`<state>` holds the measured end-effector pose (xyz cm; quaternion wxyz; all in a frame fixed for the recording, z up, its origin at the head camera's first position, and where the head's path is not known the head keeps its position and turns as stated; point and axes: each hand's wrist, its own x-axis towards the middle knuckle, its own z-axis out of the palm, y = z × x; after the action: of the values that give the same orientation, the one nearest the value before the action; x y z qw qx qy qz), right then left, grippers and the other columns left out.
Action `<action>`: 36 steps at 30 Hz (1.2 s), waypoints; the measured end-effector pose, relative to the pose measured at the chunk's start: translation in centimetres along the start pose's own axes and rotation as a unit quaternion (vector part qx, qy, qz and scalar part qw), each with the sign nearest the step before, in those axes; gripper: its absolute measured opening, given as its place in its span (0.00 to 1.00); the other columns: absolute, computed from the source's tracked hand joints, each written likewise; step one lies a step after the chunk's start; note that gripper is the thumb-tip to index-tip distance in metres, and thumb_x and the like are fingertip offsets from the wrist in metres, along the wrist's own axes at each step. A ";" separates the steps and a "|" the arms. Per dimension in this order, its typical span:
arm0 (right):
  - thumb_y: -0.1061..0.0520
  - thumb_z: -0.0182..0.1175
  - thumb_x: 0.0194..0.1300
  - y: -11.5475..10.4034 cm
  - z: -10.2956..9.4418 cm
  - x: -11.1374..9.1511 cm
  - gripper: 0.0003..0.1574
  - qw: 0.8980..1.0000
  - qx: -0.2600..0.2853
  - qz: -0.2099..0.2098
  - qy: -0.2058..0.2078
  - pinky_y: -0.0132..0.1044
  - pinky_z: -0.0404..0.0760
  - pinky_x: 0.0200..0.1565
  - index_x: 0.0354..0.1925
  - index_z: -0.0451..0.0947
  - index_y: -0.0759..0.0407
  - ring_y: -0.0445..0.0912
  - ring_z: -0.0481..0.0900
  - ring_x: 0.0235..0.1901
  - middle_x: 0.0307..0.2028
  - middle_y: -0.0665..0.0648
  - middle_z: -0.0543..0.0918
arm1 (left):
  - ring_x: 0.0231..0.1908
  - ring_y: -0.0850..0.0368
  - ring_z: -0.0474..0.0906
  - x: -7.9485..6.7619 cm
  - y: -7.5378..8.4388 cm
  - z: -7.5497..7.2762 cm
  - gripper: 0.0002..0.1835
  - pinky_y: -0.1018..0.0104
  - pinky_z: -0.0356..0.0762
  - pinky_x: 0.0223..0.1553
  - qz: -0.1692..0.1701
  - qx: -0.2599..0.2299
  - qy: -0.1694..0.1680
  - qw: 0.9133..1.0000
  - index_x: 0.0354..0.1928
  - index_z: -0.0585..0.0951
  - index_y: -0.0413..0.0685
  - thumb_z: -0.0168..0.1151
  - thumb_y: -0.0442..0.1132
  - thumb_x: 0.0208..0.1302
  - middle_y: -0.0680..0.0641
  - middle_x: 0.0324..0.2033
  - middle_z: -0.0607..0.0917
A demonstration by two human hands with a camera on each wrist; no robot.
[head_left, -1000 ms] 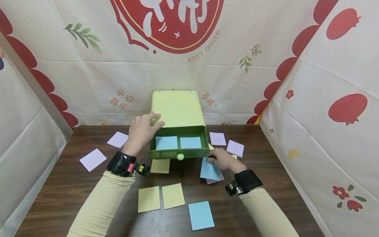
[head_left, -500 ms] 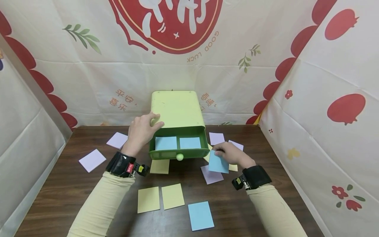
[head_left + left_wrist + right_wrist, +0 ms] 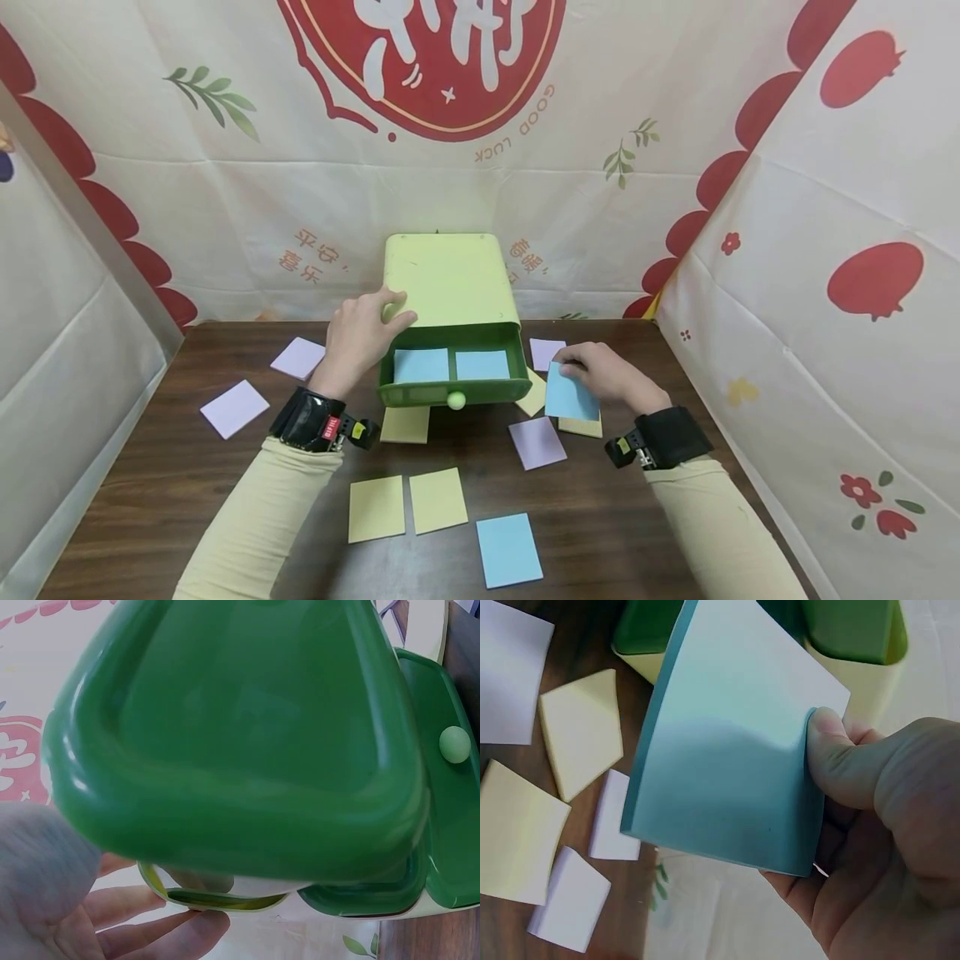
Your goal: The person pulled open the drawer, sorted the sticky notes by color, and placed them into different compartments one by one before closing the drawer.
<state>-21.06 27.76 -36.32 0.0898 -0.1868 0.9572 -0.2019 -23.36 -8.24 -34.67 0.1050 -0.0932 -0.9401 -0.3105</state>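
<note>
Here, a right hand pinches a square light-blue paper pad between thumb and fingers, holding it tilted above the table to the right of a pulled-out glossy green drawer with a round pale-green knob; a left hand, fingers extended, rests at the left edge of a round-cornered, pale yellow-green box housing the drawer. Two light-blue pads lie in the drawer, one on each side of its divider; nearer the person, on the dark brown wood-grain table, lie a square lilac pad, two pale-yellow square pads side by side and another light-blue pad.
</note>
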 end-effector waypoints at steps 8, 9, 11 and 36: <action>0.62 0.56 0.70 -1.1 -2.2 0.6 0.10 1.000 -0.021 -0.008 0.018 0.44 0.80 0.39 0.48 0.80 0.62 0.50 0.75 0.34 0.36 0.59 0.80 | 0.17 0.55 0.60 0.0 -0.1 0.2 0.23 0.62 0.59 0.22 -0.008 0.001 0.000 1.000 0.58 0.80 0.54 0.63 0.55 0.64 0.41 0.65 0.74; 0.62 0.56 0.70 -1.3 -2.5 0.7 0.10 0.999 -0.024 -0.012 0.020 0.44 0.80 0.38 0.48 0.80 0.62 0.50 0.75 0.34 0.36 0.59 0.80 | 0.17 0.55 0.60 0.0 -0.2 0.1 0.23 0.62 0.59 0.22 -0.008 0.001 0.001 1.000 0.58 0.80 0.54 0.63 0.55 0.64 0.41 0.65 0.74; 0.62 0.56 0.70 -1.7 -2.8 1.0 0.10 0.999 -0.029 -0.018 0.024 0.44 0.80 0.38 0.47 0.80 0.61 0.50 0.75 0.34 0.36 0.60 0.80 | 0.17 0.55 0.59 0.0 -0.1 0.1 0.24 0.62 0.59 0.22 -0.007 0.001 0.000 1.000 0.58 0.80 0.54 0.63 0.55 0.64 0.41 0.65 0.74; 0.58 0.55 0.72 -7.4 -5.0 4.2 0.15 0.998 -0.035 -0.049 0.024 0.41 0.74 0.41 0.54 0.80 0.58 0.50 0.74 0.36 0.39 0.58 0.81 | 0.14 0.57 0.57 -0.1 0.0 -0.1 0.24 0.64 0.58 0.19 0.000 0.000 0.000 1.000 0.59 0.80 0.54 0.62 0.55 0.65 0.42 0.63 0.77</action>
<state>-23.73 21.62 -29.05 0.0501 -0.2317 0.9552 -0.1770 -23.30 -8.34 -34.61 0.1049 -0.0930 -0.9400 -0.3110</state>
